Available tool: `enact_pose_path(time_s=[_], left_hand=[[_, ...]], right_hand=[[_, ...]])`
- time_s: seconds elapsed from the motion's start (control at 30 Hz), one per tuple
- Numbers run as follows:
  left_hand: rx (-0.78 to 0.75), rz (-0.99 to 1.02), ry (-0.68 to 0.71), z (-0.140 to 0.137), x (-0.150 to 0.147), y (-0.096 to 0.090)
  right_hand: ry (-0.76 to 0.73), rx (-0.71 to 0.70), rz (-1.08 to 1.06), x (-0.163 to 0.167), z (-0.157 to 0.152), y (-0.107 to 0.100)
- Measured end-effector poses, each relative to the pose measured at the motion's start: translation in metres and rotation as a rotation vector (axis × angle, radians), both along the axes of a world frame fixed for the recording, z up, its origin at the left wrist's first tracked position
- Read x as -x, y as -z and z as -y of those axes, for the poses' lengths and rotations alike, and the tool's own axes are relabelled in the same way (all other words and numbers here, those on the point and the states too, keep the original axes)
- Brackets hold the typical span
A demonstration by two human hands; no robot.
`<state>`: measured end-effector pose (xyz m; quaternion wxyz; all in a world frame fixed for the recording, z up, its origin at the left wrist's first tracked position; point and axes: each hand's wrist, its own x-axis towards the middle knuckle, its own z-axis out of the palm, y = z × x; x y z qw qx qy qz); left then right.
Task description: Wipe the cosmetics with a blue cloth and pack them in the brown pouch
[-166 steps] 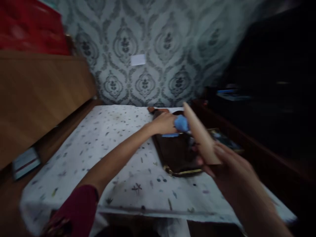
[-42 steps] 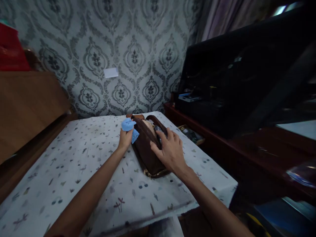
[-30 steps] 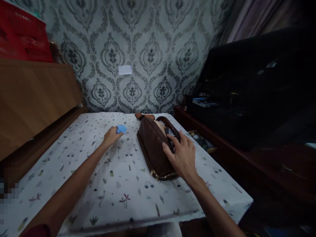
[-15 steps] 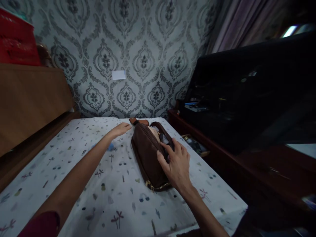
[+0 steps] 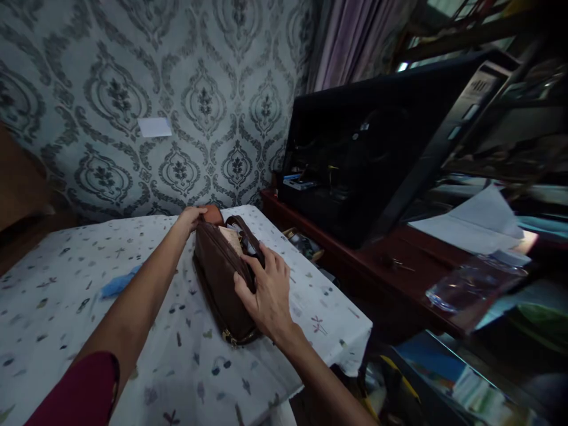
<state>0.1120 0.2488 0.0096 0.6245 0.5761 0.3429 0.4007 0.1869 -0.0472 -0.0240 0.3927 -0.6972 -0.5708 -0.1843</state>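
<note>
A dark brown leather bag [image 5: 222, 278] with gold zip fittings lies on the patterned sheet, its top unzipped. Beige and other contents [image 5: 231, 239] show in the opening, beside a brown carry handle [image 5: 245, 229]. My right hand [image 5: 268, 290] holds the bag's near part, thumb on the side panel and fingers across the opening's edge. At the far end, my left hand [image 5: 190, 218] grips the bag's corner, its fingers bent and partly hidden. An orange-brown leather piece [image 5: 212, 214] sits right beside those fingers.
A crumpled blue cloth [image 5: 119, 284] lies left of my forearm on the white sheet [image 5: 168, 355]. To the right, a large black case [image 5: 346, 165] stands on a dark red table [image 5: 377, 266] with papers [image 5: 474, 219] and a clear plastic pack [image 5: 473, 281]. A brown wooden panel [image 5: 20, 183] is at left.
My view has swung right, bringing the table's papers into sight. My left hand has moved from beside the bag onto its far end. My right hand stays on the opening's edge.
</note>
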Motion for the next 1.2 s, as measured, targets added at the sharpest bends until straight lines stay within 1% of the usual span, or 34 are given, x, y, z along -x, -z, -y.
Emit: enact_pose_path(time_s=[0.1, 0.2, 0.33, 0.47, 0.6, 0.67, 0.77, 0.83, 0.93, 1.0, 1.07, 1.2], left_hand=[[-0.064, 0.006, -0.073, -0.001, -0.002, -0.008], [-0.156, 0.006, -0.092, 0.008, 0.003, -0.014], [-0.312, -0.026, 0.002, 0.027, 0.008, -0.021], [-0.485, -0.087, 0.119, 0.042, 0.003, -0.027], [-0.667, -0.166, 0.130, 0.055, 0.004, -0.030], [-0.739, -0.212, 0.140, 0.064, 0.009, -0.031], [-0.802, -0.286, 0.193, 0.080, 0.017, -0.032], [-0.870, -0.382, 0.206, 0.090, 0.020, -0.032], [-1.021, -0.590, 0.165, 0.106, 0.022, -0.032], [-1.103, -0.667, 0.143, 0.119, 0.021, -0.029], [-1.180, -0.661, 0.137, 0.134, 0.021, -0.025], [-1.311, -0.545, 0.145, 0.160, 0.022, -0.018]], right_hand=[[-0.005, -0.011, -0.009, -0.001, -0.001, 0.001], [-0.002, -0.028, -0.011, -0.002, -0.003, 0.003], [-0.002, -0.042, -0.013, -0.003, -0.005, 0.006], [-0.001, -0.045, -0.028, -0.003, -0.006, 0.007], [-0.006, -0.028, -0.046, -0.002, -0.006, 0.004], [-0.006, -0.032, -0.054, -0.002, -0.006, 0.003], [0.007, -0.031, -0.058, -0.001, -0.006, 0.002], [0.023, -0.011, -0.037, -0.001, -0.005, 0.005], [-0.013, 0.072, 0.013, -0.003, -0.002, 0.011], [-0.032, 0.107, 0.017, -0.003, -0.001, 0.014], [-0.012, 0.082, -0.003, -0.003, -0.001, 0.014], [0.029, 0.010, -0.057, -0.001, -0.004, 0.009]])
